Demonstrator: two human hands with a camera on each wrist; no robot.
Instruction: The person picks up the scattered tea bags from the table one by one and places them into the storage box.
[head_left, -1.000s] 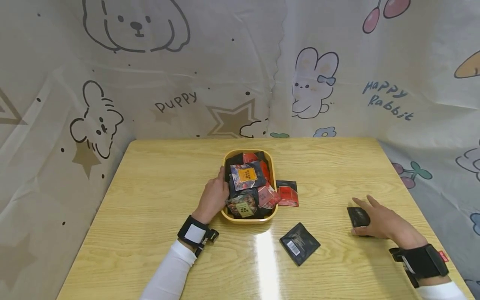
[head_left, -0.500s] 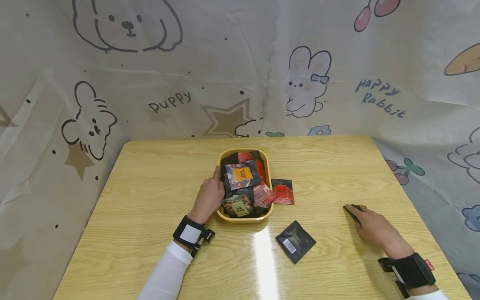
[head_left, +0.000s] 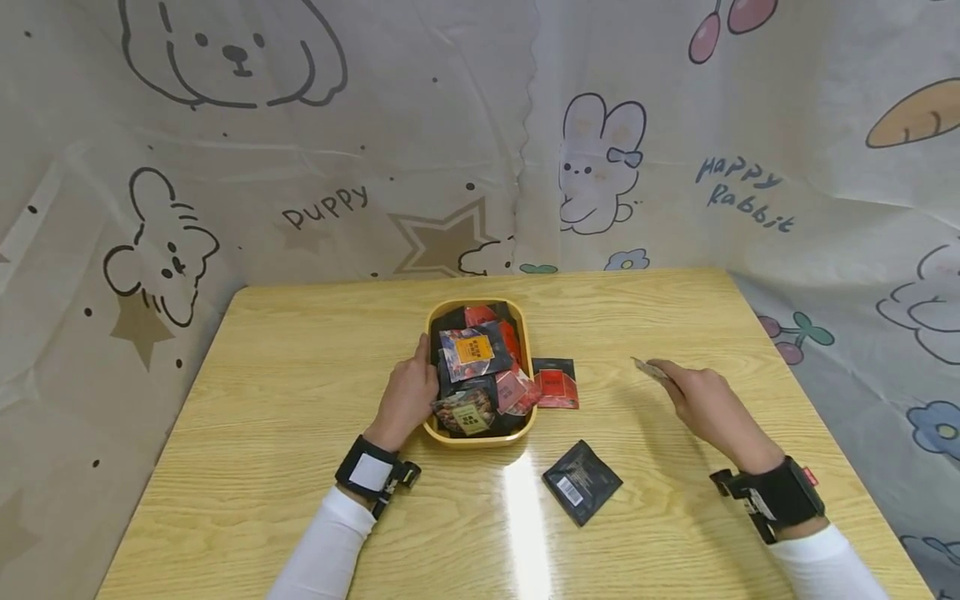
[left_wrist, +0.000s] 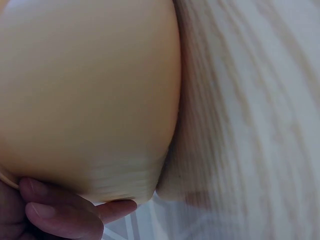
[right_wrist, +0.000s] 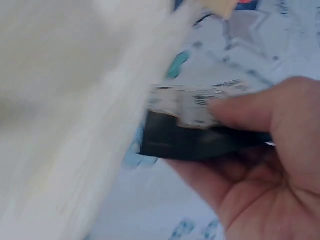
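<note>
My left hand (head_left: 408,392) grips the left side of a yellow plastic basket (head_left: 480,442) full of small packets. In the left wrist view, curled fingers (left_wrist: 65,220) lie against its smooth outer wall, close to the rim. My right hand (head_left: 708,404) pinches a flat packet (right_wrist: 172,137) between thumb and fingers, to the right of the basket. That packet has a black part and a pale printed part, and appears nearly edge-on in the head view. On top in the basket are a purple packet with an orange label (head_left: 474,350) and a green-labelled one (head_left: 469,417).
A red and black packet (head_left: 557,385) lies on the wooden table (head_left: 300,350) against the basket's right side. Nearer the front, a black packet (head_left: 582,483) lies with its barcode up. A printed cloth (head_left: 420,125) hangs behind the table.
My right hand has closed on the packet at the table's right, picked it up and carried it left towards the basket. My left hand stays at the basket. The head view has turned slightly right.
</note>
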